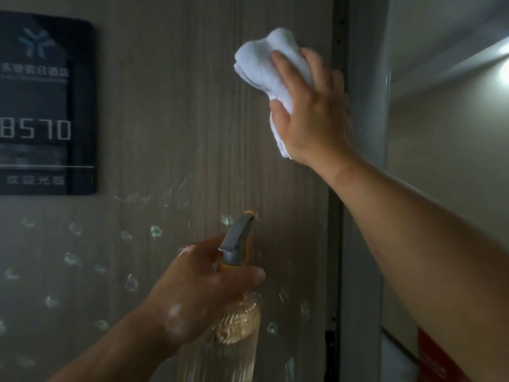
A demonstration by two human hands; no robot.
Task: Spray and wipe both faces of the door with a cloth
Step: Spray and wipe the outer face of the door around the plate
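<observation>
The grey-brown wood-grain door [176,111] fills most of the head view. Droplets and smears of spray [132,282] dot its lower half. My right hand [311,111] presses a folded white cloth [264,62] flat against the upper door near its right edge, thumb hooked round the cloth's lower part. My left hand [198,293] grips the neck of a clear ribbed spray bottle [237,321] with a grey and yellow trigger head [238,238]. The nozzle points up toward the door.
A dark room-number plaque [41,106] reading 8570 hangs on the door at upper left. The door's grey metal edge [337,188] runs down right of the cloth. Beyond it stand a pale wall [440,161] and something red [432,359] at lower right.
</observation>
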